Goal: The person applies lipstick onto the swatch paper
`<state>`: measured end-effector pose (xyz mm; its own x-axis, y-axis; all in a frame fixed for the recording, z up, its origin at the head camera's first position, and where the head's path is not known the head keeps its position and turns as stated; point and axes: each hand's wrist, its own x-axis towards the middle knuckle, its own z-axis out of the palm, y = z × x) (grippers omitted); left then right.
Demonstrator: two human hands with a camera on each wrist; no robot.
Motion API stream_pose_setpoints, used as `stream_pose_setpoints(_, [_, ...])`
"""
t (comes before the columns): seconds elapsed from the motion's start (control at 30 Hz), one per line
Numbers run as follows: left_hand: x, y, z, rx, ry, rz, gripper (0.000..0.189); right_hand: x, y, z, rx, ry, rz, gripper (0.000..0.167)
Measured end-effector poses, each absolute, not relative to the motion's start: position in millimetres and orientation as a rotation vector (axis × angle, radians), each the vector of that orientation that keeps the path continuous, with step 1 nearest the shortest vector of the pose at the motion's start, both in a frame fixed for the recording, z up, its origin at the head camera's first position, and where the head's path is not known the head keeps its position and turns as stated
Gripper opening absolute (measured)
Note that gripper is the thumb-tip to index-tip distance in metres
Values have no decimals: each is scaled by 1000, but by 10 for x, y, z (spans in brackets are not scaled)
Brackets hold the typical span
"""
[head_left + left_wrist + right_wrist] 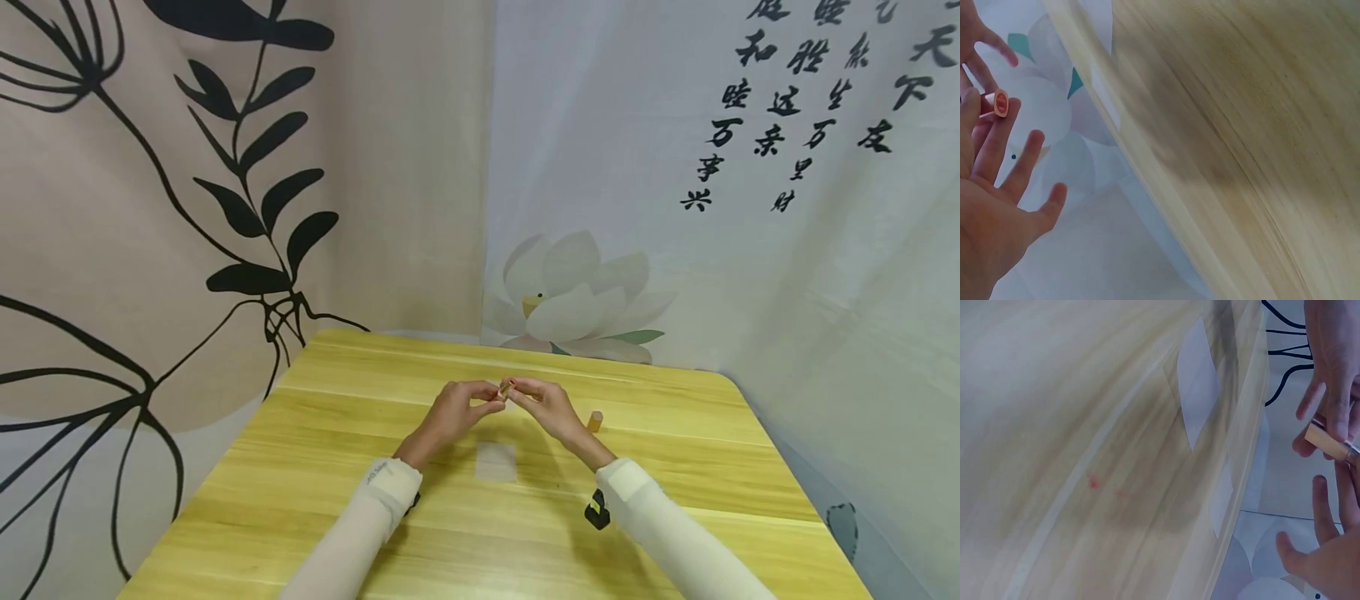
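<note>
the left arm [352,529] and right arm [682,533] stretch forward and slant inward, nearly mirroring each other. ahead of the body, the left hand [453,410] and right hand [551,408] come together, their fingertips [490,389] close. each thumb [487,409] pinches against the forefinger, while the outer fingers [1027,159] of both hands spread apart, extended and slightly bent.

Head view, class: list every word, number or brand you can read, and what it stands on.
"庭和睦万事兴": wall cloth, leftmost column.
"睦胜远亲": same cloth, second column.
"能生万里财": third column.
"天下友": rightmost column.
Other top characters: cut off.
Left sleeve: lettering too small to read.
</note>
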<state>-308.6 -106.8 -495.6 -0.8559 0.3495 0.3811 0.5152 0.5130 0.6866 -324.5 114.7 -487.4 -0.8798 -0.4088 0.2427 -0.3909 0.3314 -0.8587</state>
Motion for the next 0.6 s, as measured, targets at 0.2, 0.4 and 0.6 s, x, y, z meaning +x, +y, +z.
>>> stream_pose_setpoints(0.2, [-3083, -1036, -4931, -712, -2578, -1207, 23, -3239, 1105, -4901, -738, 2633, -1668, 32])
stream_pose_setpoints(0.4, [-3058, -996, -4940, -663, -2561, -1202, 22, -3210, 1069, -4894, -645, 2673, -1702, 25])
stream_pose_setpoints(0.6, [-3052, -1006, -4945, -726, -2615, -1197, 38, -3205, 1061, -4889, -635, 2680, -1721, 23])
